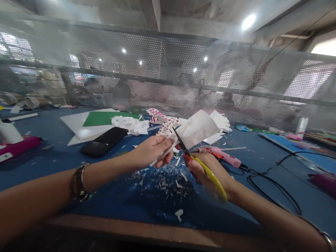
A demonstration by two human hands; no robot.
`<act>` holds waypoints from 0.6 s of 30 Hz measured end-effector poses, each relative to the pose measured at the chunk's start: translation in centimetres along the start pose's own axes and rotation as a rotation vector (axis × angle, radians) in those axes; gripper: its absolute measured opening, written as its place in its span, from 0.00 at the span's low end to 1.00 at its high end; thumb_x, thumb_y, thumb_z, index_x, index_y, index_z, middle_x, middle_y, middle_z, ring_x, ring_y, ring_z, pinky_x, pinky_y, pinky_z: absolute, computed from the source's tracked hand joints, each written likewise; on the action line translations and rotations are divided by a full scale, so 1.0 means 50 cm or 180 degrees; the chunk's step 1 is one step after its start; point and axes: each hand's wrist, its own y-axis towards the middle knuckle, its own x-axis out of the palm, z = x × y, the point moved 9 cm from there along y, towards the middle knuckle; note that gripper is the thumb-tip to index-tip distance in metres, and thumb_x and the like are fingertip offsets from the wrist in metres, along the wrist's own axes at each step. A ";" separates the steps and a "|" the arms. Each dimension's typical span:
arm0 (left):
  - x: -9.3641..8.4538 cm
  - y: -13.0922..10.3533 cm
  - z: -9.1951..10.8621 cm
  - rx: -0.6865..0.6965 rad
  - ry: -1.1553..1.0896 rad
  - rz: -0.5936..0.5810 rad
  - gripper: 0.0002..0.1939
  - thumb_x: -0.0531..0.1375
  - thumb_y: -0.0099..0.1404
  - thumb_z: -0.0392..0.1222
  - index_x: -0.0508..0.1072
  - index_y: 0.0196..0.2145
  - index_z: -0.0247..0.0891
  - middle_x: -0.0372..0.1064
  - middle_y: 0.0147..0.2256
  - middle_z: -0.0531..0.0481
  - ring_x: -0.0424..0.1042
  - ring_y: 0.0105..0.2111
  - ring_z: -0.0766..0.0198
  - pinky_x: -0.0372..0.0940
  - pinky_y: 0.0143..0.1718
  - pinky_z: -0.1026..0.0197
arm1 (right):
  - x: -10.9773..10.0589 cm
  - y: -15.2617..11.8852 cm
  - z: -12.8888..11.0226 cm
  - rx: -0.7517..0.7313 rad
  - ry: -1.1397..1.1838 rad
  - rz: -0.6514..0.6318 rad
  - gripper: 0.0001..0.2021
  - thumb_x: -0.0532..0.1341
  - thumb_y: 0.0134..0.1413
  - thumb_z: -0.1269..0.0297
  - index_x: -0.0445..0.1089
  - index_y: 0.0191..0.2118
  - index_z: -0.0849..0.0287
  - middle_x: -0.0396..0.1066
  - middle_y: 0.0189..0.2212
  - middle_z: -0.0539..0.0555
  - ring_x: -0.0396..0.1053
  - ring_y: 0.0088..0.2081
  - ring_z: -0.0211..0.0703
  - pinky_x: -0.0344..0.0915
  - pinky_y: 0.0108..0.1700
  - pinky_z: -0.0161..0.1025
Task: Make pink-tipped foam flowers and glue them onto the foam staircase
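Note:
My left hand [157, 151] pinches a sheet of white paper [201, 126] near its lower left end, thumb on top. In my right hand [207, 171] is a pair of scissors [214, 180] with yellow and red handles and dark blades. The blades point up and left and lie at the paper's edge, close to my left fingertips. Small white paper scraps [168, 185] litter the blue table below both hands. Just behind the hands lies white paper with red spots [168, 126]. Crumpled white paper [130, 125] sits to its left.
A black phone [105, 141] lies left of my hands, before a green sheet [110, 118] and white boards [76, 126]. A pink glue gun [228, 157] with a black cable [278, 189] is at the right. A perforated metal screen [157, 70] stands behind the table.

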 end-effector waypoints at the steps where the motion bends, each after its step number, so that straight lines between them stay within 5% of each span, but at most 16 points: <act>1: 0.001 0.000 0.000 0.0002 -0.0078 0.0002 0.13 0.43 0.66 0.41 0.62 0.28 0.36 0.58 0.14 0.60 0.52 0.09 0.79 0.46 0.11 0.73 | -0.002 0.000 -0.001 0.0000 -0.0055 0.0040 0.29 0.33 0.50 0.39 0.49 0.17 0.58 0.53 0.13 0.47 0.49 0.17 0.32 0.43 0.21 0.33; 18: -0.013 -0.012 -0.031 -0.0265 0.0029 -0.0106 0.13 0.44 0.65 0.43 0.62 0.28 0.37 0.58 0.15 0.60 0.51 0.09 0.79 0.45 0.11 0.73 | 0.009 0.000 0.006 0.0017 -0.0012 -0.0318 0.27 0.39 0.51 0.40 0.48 0.17 0.58 0.49 0.13 0.45 0.47 0.16 0.31 0.46 0.20 0.33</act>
